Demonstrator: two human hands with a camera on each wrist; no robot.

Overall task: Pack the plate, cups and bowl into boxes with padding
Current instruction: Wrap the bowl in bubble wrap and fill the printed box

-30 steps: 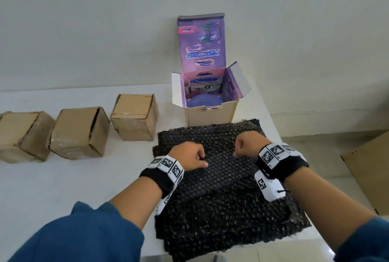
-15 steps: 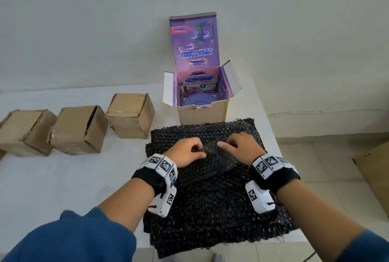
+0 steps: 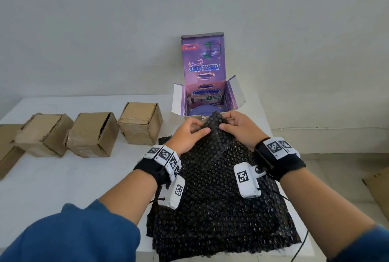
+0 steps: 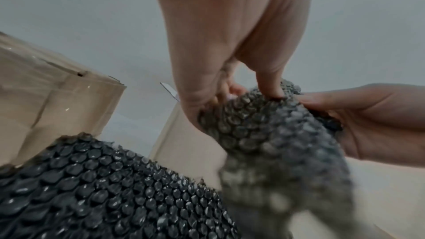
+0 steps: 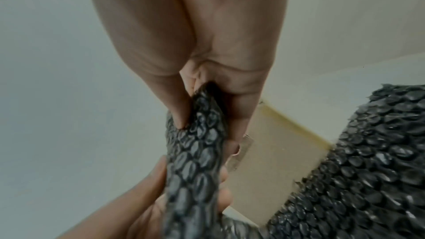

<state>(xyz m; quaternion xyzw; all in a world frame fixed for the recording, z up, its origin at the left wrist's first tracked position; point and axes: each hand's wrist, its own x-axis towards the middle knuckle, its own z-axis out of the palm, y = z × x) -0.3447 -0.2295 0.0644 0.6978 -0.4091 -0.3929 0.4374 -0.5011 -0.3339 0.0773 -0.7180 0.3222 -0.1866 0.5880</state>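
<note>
A sheet of black bubble wrap (image 3: pixel 212 156) is lifted by its far edge off a stack of the same wrap (image 3: pixel 221 230) on the white table (image 3: pixel 63 177). My left hand (image 3: pixel 189 133) and right hand (image 3: pixel 237 127) pinch that edge side by side, just in front of the open purple box (image 3: pixel 204 95). A blue-purple dish (image 3: pixel 202 111) lies inside the box, partly hidden by the raised wrap. The pinch shows close up in the left wrist view, on the bubble wrap (image 4: pixel 264 124), and in the right wrist view, on the bubble wrap (image 5: pixel 200 143).
Three closed brown cardboard boxes (image 3: pixel 141 122) (image 3: pixel 92 134) (image 3: pixel 44 133) stand in a row left of the wrap, with part of another at the far left edge (image 3: pixel 8 152). The table's right edge runs close beside the stack. Flat cardboard (image 3: pixel 376 183) lies on the floor at right.
Both hands came together on the top sheet, gripped its middle, and raised it up and forward toward the purple box. The head view shifted slightly.
</note>
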